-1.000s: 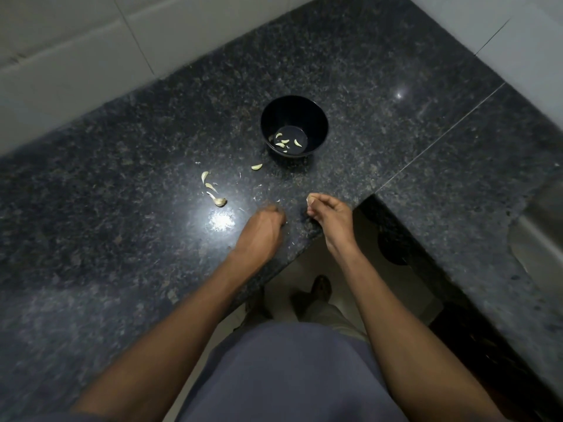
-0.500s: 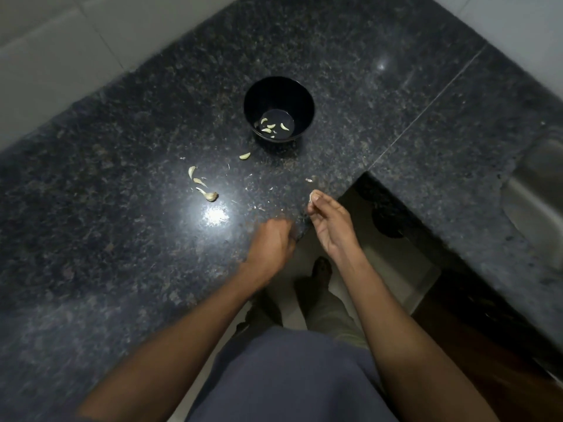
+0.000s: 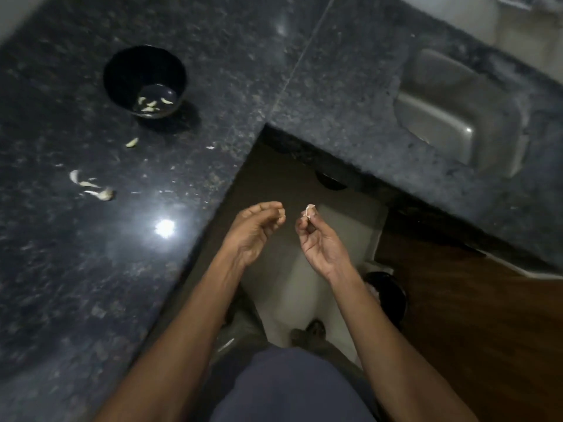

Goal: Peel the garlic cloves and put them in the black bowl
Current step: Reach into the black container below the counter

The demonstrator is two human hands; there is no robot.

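The black bowl (image 3: 144, 79) stands on the dark granite counter (image 3: 91, 269) at the upper left, with several peeled cloves (image 3: 150, 104) at its bottom. One loose clove (image 3: 132, 142) lies just in front of the bowl. A few garlic pieces and skins (image 3: 91, 187) lie further left on the counter. My right hand (image 3: 318, 239) pinches a small garlic clove (image 3: 308, 211) at its fingertips, held off the counter above the floor. My left hand (image 3: 254, 231) hovers beside it with curled fingers; whether it holds anything is unclear.
A steel sink (image 3: 457, 117) is set into the counter at the right. The counter's inner corner (image 3: 265, 126) lies above my hands. Below are a pale floor, a wooden surface (image 3: 472, 315) and a dark round object (image 3: 393, 295).
Both hands pulled back off the counter edge and now hang over the floor. The view swung right, so the bowl sits further left and the sink has come into view.
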